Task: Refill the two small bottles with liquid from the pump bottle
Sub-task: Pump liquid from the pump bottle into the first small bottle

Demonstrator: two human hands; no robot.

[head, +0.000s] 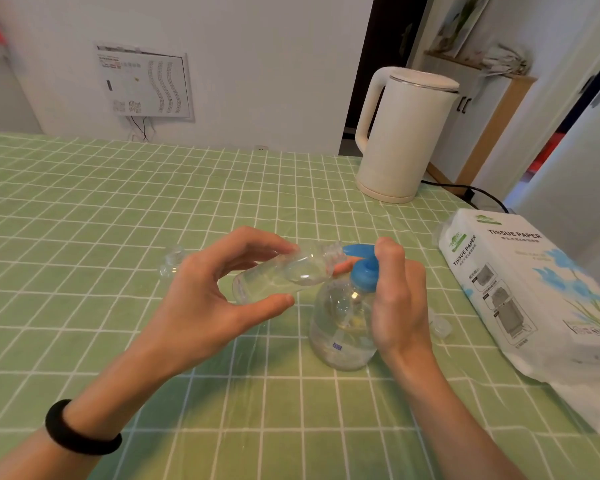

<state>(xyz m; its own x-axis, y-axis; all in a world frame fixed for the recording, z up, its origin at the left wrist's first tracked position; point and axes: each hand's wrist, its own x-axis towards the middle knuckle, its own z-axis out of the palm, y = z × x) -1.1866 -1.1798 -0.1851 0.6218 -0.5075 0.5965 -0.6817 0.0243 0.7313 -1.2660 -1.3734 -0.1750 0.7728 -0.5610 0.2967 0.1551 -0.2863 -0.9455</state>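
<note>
Two hands busy: my left hand (pixel 201 299) fingers pinching small clear plastic bottle (pixel 278 277), tilted; my right hand (pixel 400 299) fingers pressing blue pump head (pixel 362 268) of round transparent pump bottle (pixel 342 327).

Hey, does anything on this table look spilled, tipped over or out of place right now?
No spill shows. The small bottle lies tilted only because the left hand holds it at the pump bottle nozzle. A second small bottle stands apart, and a loose clear cap lies by the tissue pack.
</note>
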